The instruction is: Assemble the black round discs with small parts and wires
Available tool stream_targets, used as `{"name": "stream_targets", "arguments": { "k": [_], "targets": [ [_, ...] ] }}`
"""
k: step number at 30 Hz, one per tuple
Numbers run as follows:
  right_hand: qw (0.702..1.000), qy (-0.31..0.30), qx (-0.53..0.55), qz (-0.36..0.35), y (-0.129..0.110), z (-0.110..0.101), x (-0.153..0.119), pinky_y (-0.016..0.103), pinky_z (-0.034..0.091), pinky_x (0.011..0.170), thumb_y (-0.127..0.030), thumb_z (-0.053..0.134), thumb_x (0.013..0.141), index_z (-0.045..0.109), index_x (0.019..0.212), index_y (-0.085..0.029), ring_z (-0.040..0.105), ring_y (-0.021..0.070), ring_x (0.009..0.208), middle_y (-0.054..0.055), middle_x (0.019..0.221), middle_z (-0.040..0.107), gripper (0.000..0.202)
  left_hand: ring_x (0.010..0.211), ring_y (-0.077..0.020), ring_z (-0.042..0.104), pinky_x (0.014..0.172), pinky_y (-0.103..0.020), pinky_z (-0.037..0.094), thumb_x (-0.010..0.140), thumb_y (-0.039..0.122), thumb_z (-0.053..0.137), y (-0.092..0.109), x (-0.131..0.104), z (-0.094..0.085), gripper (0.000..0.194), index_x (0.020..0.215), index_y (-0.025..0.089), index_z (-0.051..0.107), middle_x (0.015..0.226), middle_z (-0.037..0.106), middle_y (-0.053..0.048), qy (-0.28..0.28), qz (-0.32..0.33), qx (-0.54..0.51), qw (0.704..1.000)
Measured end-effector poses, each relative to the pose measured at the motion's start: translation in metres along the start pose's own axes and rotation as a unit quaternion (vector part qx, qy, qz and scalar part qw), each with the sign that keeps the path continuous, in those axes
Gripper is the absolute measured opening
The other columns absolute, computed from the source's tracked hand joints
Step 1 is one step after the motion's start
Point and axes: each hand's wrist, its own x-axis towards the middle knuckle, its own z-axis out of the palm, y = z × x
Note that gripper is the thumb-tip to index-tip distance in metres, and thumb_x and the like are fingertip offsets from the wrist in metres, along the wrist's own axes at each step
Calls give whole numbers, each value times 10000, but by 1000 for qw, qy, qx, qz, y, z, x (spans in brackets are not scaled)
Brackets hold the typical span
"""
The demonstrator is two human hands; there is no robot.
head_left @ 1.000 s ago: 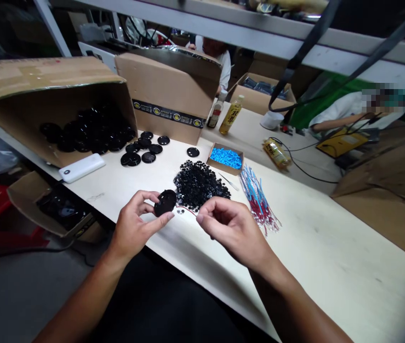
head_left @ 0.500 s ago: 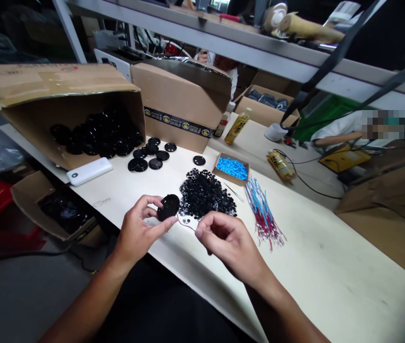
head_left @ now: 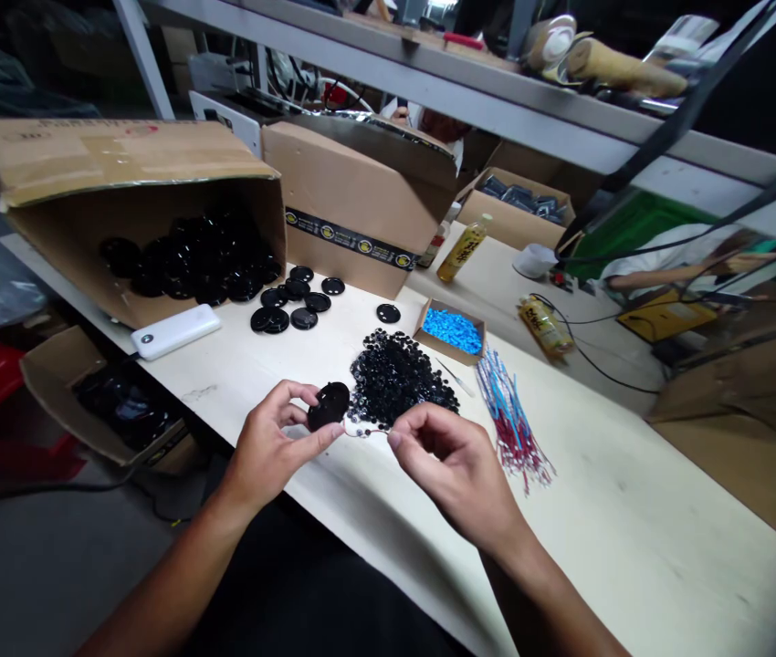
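Observation:
My left hand [head_left: 277, 440] grips a round black disc [head_left: 329, 406] by its edge, between thumb and fingers. A thin red wire [head_left: 367, 432] runs from the disc's lower side to my right hand [head_left: 453, 465], whose thumb and forefinger pinch its other end. Just behind the hands lies a pile of small black parts [head_left: 398, 374]. Right of the pile are a small box of blue pieces [head_left: 453, 331] and a bundle of blue and red wires [head_left: 511, 415]. Several black discs [head_left: 304, 318] rest on the table farther back.
A large open carton [head_left: 134, 155] of black discs stands at the back left, beside a white power bank [head_left: 176, 331]. Behind are another carton [head_left: 340, 201], bottles [head_left: 465, 248] and a metal shelf [head_left: 394, 68]. A person's hands [head_left: 737, 263] show at far right.
The view has shifted slightly, so most things sit a little farther right. My right hand has drawn up a little, and the wire now hangs flatter between my hands.

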Motion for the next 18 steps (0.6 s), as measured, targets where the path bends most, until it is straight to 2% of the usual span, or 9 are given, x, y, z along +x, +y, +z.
{"name": "stream_targets", "arguments": {
  "k": [9,18],
  "targets": [
    [994,12,-81,-71,-4,-5,6,244,408,576,-231,706,946,678,809,-197,530,125,625,-24,687,603,144,850,-133,693,838,-302,514,788,372,931,1,3,0,369,958,219,641,1260,721,-42,-29,-28,-26,999],
    [980,20,-145,-132,-7,-13,8,249,432,583,-165,689,952,678,832,-206,571,121,637,-25,721,637,127,772,-112,645,716,-270,510,759,355,946,6,4,0,368,921,207,652,1214,725,-51,-53,-70,-83,993]
  ]
}}
